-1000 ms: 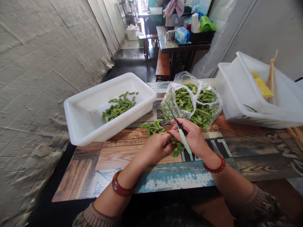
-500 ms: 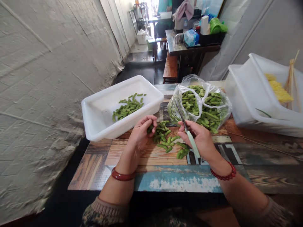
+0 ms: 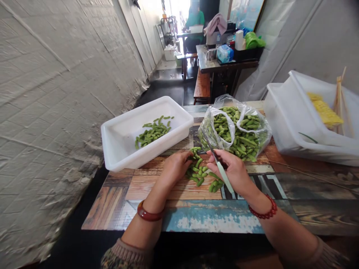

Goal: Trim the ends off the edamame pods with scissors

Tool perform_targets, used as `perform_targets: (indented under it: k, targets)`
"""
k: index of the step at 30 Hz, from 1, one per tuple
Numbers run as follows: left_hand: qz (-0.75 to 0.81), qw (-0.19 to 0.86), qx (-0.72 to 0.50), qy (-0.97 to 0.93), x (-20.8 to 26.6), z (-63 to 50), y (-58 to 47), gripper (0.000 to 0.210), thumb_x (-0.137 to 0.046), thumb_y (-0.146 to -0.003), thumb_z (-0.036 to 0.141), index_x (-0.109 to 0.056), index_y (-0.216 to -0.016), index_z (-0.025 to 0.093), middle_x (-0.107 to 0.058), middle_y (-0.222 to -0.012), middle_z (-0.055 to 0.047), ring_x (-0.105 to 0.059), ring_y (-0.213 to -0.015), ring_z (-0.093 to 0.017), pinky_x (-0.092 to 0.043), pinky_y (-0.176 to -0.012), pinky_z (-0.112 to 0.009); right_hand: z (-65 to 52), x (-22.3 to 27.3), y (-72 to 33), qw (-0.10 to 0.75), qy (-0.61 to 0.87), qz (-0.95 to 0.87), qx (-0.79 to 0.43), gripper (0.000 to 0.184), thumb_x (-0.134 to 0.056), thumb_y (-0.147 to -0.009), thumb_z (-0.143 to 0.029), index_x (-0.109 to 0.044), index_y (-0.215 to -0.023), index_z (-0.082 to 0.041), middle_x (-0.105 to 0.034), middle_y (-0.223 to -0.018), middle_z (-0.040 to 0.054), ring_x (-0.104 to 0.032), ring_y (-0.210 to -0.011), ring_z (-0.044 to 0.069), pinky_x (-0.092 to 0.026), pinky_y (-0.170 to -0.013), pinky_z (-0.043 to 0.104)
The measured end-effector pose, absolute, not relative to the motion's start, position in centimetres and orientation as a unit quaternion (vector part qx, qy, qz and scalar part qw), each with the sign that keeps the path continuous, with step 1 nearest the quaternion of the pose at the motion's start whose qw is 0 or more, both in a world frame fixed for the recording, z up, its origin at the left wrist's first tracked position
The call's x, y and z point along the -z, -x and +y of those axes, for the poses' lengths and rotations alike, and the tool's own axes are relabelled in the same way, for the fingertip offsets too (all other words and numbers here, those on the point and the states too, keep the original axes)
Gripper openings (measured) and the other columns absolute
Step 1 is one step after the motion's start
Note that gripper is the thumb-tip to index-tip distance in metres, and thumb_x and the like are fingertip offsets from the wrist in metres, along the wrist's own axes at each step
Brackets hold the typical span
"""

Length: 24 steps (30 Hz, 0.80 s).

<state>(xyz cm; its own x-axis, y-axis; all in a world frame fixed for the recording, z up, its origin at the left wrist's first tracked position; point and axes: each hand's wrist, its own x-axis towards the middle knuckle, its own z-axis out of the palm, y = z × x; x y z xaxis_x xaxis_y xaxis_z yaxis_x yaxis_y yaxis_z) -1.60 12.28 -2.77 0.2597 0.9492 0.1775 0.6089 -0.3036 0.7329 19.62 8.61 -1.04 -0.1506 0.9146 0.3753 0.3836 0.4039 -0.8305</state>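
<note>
In my right hand (image 3: 228,168) is a pair of scissors (image 3: 223,175) with a pale green handle. One dark blade points up and away, and another dark tip shows to the left of my thumb. My left hand (image 3: 177,166) is bent over loose edamame pods (image 3: 199,172) on the table, its fingers closed on pods at the left side of the pile; the fingertips are partly hidden. Behind my right hand a clear plastic bag (image 3: 209,121) stands full of edamame pods (image 3: 244,144). Several more pods (image 3: 154,132) lie in a white tub (image 3: 120,158) at left.
White tubs (image 3: 280,112) stand at the right, with a yellow packet (image 3: 325,112) and wooden sticks (image 3: 339,97) inside. Thin sticks lie on the patchwork wooden table (image 3: 213,216). Farther off are a bench (image 3: 202,86), another table (image 3: 207,67) and a person in green (image 3: 196,18).
My left hand has moved right and turned palm down onto the loose pods. The scissors stay in my right hand, with a second blade tip now showing. The view has shifted slightly.
</note>
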Motion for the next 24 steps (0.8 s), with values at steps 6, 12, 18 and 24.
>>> perform_targets:
  k: [6, 12, 18, 24]
  targets:
    - [0.543, 0.369, -0.404, -0.637, 2.2, 12.7, 1.7, 0.005, -0.069, -0.076, 0.023, -0.068, -0.073, 0.019, -0.061, -0.067, 0.000, -0.052, -0.062, -0.013, -0.038, -0.059, -0.023, 8.6, 1.2, -19.8, 0.455, 0.466, -0.701, -0.291, 0.022, -0.065, -0.085, -0.030, -0.064, -0.105, -0.020, -0.069, -0.085, 0.0035, -0.068, -0.075, 0.018, -0.057, -0.072, 0.030]
    - [0.468, 0.611, -0.507, -0.388, 0.6, 12.7, 2.0, 0.031, -0.081, -0.067, 0.036, -0.059, -0.076, 0.016, -0.052, -0.061, 0.006, -0.031, -0.042, -0.002, -0.019, -0.041, -0.016, 8.6, 1.3, -19.9, 0.452, 0.472, -0.696, -0.299, 0.026, -0.066, -0.085, -0.033, -0.065, -0.106, -0.019, -0.069, -0.087, 0.0036, -0.068, -0.075, 0.017, -0.056, -0.073, 0.030]
    - [0.393, 0.699, -0.462, -0.378, 0.3, 12.2, 1.2, 0.030, -0.079, -0.071, 0.034, -0.063, -0.086, 0.013, -0.060, -0.070, 0.001, -0.033, -0.042, 0.000, -0.017, -0.040, -0.015, 8.5, 1.4, -19.7, 0.447, 0.463, -0.708, -0.291, 0.022, -0.065, -0.085, -0.029, -0.065, -0.104, -0.019, -0.068, -0.086, 0.0021, -0.068, -0.075, 0.016, -0.055, -0.072, 0.028]
    - [0.404, 0.680, -0.456, -0.408, 0.7, 11.9, 1.2, 0.026, -0.079, -0.071, 0.030, -0.066, -0.084, 0.013, -0.059, -0.070, 0.002, -0.035, -0.043, 0.000, -0.018, -0.040, -0.016, 8.5, 1.5, -19.7, 0.431, 0.461, -0.717, -0.296, 0.022, -0.065, -0.085, -0.028, -0.065, -0.105, -0.020, -0.068, -0.087, 0.0025, -0.068, -0.075, 0.017, -0.055, -0.073, 0.029]
